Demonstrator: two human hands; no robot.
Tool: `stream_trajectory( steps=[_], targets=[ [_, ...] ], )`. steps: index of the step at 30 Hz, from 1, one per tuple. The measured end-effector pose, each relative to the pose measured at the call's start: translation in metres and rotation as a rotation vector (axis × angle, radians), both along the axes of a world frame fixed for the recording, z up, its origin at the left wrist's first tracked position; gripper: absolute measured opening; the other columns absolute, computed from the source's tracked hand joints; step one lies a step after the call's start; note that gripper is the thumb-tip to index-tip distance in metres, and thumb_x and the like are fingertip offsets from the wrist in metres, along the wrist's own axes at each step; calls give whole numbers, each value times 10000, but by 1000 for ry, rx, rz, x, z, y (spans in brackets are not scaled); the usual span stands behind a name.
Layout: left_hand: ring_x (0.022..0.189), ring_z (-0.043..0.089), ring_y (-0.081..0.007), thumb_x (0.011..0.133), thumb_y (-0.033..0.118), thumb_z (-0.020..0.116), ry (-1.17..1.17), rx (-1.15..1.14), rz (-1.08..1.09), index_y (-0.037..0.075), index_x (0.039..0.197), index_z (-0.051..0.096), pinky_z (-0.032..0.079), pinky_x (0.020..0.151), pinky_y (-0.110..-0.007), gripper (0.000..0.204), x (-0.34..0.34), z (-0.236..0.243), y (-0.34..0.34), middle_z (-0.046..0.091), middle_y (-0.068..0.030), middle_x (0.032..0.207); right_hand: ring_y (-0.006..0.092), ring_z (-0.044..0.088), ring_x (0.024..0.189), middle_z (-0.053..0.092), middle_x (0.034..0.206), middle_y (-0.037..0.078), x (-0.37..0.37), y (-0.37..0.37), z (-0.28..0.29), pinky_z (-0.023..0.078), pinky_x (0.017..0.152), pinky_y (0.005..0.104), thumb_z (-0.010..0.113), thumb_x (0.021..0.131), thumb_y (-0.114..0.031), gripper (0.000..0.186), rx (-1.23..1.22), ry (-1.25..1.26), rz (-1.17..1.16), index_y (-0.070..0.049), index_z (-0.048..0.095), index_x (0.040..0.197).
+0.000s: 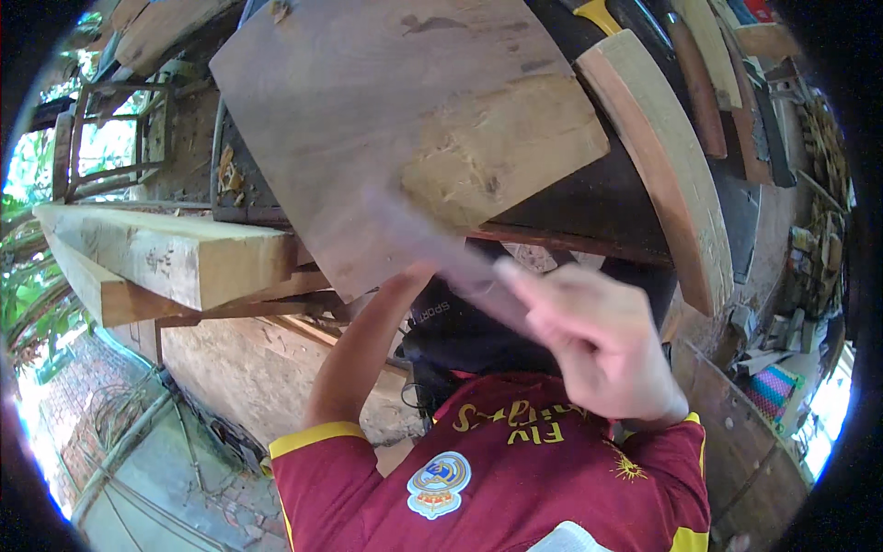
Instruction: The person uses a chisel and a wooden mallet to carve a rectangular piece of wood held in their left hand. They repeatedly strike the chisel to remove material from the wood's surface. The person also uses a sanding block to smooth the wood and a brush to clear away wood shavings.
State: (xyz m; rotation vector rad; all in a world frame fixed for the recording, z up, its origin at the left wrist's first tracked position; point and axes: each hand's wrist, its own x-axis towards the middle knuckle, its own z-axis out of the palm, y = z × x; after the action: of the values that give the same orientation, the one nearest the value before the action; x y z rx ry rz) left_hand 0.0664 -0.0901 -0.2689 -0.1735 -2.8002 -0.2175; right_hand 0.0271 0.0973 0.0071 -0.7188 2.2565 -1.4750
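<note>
Now my right hand (598, 336) grips a tool (474, 276) pointing to ten o'clock; skidding off the board (340, 110), it could nick my left hand, whose grip I can't tell.

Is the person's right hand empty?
No, the right hand is closed around a long, flat tool, which is blurred.

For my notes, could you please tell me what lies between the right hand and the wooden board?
In the head view, a long, blurred tool held in the right hand spans that stretch, its far end over the wooden board.
</note>
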Motion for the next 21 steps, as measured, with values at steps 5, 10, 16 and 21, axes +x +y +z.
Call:
stream_trajectory(
  steps=[5, 10, 16, 21],
  targets=[
    [949, 622, -309, 748, 390, 626, -94, 329, 20, 131, 1006, 672, 475, 885, -452, 368, 4, -7, 1, 664, -97, 975, 265, 607, 703, 657, 910, 163, -11, 12, -3, 479, 646, 310, 590, 818, 42, 311, 134, 111, -206, 28, 629, 1127],
    [985, 599, -322, 738, 370, 642, -214, 492, -15, 144, 1008, 668, 441, 924, -473, 353, 9, -8, -4, 654, -98, 1005, 227, 617, 684, 648, 817, 139, -1, 9, -4, 475, 618, 303, 576, 838, 36, 332, 37, -48, 105, 1, 634, 1164],
    [1028, 572, -337, 725, 347, 663, -238, 528, -9, 160, 1009, 662, 401, 971, -497, 340, 8, -7, 0, 642, -99, 1042, 250, 609, 642, 645, 774, 121, 1, 13, -12, 473, 601, 301, 606, 809, 43, 322, -24, 50, 52, -19, 665, 1119],
    [1036, 574, -361, 713, 345, 678, -233, 305, 60, 178, 1018, 681, 417, 964, -488, 348, 8, -15, 2, 634, -116, 1069, 183, 572, 649, 607, 759, 94, -19, 11, -15, 457, 607, 281, 599, 875, -37, 301, 124, 217, -323, -4, 634, 1172]
  ],
)
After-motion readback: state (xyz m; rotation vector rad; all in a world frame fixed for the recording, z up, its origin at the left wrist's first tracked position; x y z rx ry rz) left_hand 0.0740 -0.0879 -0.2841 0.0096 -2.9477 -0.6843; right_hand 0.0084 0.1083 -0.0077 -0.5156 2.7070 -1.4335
